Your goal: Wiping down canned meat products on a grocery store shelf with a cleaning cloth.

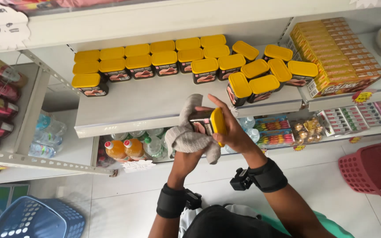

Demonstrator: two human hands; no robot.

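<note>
Nearest the camera, both forearms rise from the bottom edge, each with a black wrist strap carrying a small black device. The right hand [232, 130] comes up from the lower right, wrist bent inward, its grip closed on a small rectangular tin with a yellow plastic lid [208, 122]; the thumb lies along the top edge and the fingers wrap behind the yellow end, so the tin sits on its side in mid-air, just in front of the white shelf edge [128, 125]. The left hand [186, 145] comes up almost straight beneath it, its grip bunched around a grey knitted cloth [190, 134], which is pressed against the tin's dark labelled face and drapes over the knuckles.

To wipe well here, the right hand would best keep the tin pinched firmly by its ends so the cloth can sweep each face without twisting it loose, turning the tin a side at a time.

Behind the hands, the white shelf carries rows of matching yellow-lidded tins [155, 59], neat on the left and jumbled toward the right. Farther right stand orange cardboard boxes [336, 53]. Below are bottles of orange drink [124, 149], a red plastic basket [373, 169] and a blue plastic basket [36, 220] on the floor.
</note>
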